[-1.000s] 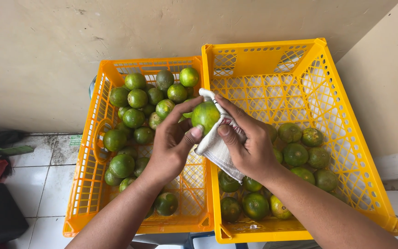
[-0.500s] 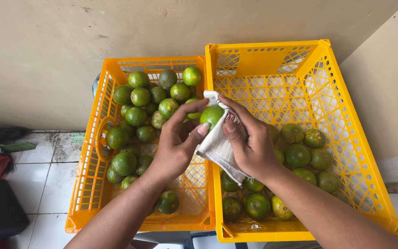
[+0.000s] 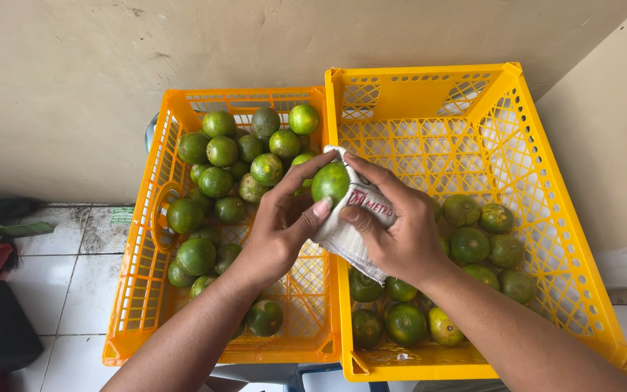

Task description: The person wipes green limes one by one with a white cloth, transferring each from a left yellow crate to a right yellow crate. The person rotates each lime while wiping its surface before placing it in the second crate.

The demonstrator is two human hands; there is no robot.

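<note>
Flanking both hands' closed grip on one green fruit (image 3: 330, 181) and white cloth (image 3: 350, 232): two fruit-filled yellow crates (image 3: 582, 290).

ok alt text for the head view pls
Two hands hold a green citrus fruit above two yellow crates: the left hand grips it while the right hand presses a white cloth to it. The left crate and right crate hold more green fruit.

Two yellow crates (image 3: 575, 239) of green citrus fruit (image 3: 215, 181) on white floor tiles (image 3: 59, 290) against a beige wall (image 3: 74, 80)
</note>
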